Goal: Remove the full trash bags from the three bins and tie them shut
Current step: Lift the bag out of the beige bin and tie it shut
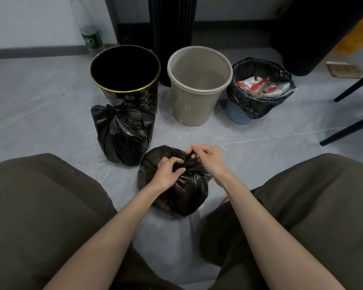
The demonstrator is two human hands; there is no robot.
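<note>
Grey floor tiles (50, 105) fill the head view, with a crouching person's knees in olive trousers (40, 206) at either side. Between the knees, at 6 o'clock from the floor's centre, sits a black trash bag (176, 197). The left hand (166, 172) pinches its gathered neck, while the right hand (210, 158) grips a twisted strand of the plastic, drawn toward 1 o'clock.

A second bag (122, 132), knotted at the top, stands just beside it at 10 o'clock, in front of a black bin (147, 95) with a gold rim. At 12 o'clock a beige bin (193, 109) shows its bare inner wall. At 2 o'clock a blue basket bin (237, 114) holds a black liner (249, 101) filled with red-and-white wrappers (264, 86). A plastic bottle (90, 36) stands by the wall at 11 o'clock.
</note>
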